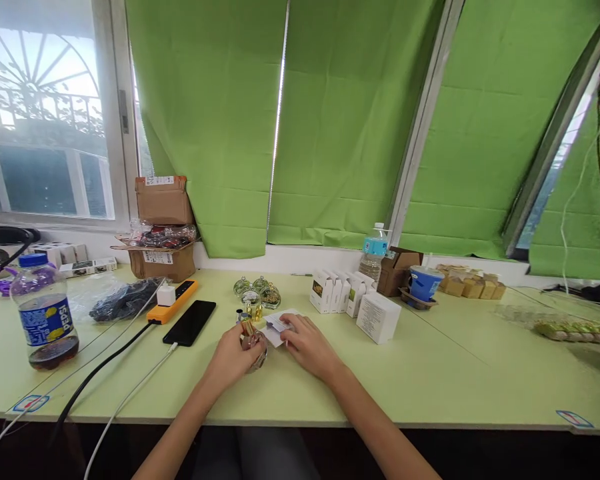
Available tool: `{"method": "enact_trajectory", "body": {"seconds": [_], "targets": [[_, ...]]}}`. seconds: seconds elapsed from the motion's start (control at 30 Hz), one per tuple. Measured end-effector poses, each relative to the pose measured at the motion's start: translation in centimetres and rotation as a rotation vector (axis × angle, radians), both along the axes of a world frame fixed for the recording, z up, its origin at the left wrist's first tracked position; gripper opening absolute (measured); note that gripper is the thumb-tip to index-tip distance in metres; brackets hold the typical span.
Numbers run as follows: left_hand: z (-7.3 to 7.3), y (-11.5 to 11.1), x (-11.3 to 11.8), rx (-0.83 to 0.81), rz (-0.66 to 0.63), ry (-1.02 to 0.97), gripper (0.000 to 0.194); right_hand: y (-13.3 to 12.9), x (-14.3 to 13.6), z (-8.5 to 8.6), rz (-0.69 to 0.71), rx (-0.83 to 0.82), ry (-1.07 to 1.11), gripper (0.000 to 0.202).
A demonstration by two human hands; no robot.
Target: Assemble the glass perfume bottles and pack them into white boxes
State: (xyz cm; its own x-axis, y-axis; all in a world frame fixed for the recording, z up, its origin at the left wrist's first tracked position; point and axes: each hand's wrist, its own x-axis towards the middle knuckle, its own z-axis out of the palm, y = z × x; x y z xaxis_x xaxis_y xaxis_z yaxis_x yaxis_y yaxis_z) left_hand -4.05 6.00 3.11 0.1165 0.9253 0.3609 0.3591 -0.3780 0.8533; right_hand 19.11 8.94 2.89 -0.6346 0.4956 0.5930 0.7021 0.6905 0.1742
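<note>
- Left hand [231, 353] is curled closed around a glass bottle [259, 358], midway between the desk's [450, 393] front and back edges.
- The bottle's gold top [248, 327] points toward the back edge, leaning left.
- Right hand [311, 343], fingers bent, pinches a white card [275, 334] just right of the bottle.

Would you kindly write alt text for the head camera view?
A person's left hand holds a clear gold-topped bottle while the right hand touches a folded white card over a pale green table. White boxes are to the right, a phone to the left.
</note>
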Motion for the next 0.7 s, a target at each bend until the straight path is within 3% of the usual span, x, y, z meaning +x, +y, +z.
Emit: {"method": "enact_trajectory", "body": {"seconds": [0.27, 0.4, 0.57, 0.7], "targets": [[0.5, 0.4, 0.3, -0.325, -0.025, -0.711, 0.038, -0.6, -1.3, -0.1, 0.058, 0.05, -0.06, 0.006], [0.6, -0.2, 1.1, -0.407, -0.065, -0.832, 0.038, -0.9, -1.8, -0.2, 0.049, 0.12, -0.123, 0.005], [0.4, -0.5, 1.3, -0.567, -0.145, -1.0, 0.024, -1.1, -2.2, -0.3, 0.008, 0.179, -0.171, 0.005], [0.2, -0.5, 1.5, -0.599, -0.178, -1.06, 0.022, -1.3, -2.2, -0.5, -0.013, 0.194, -0.213, 0.005]]}}
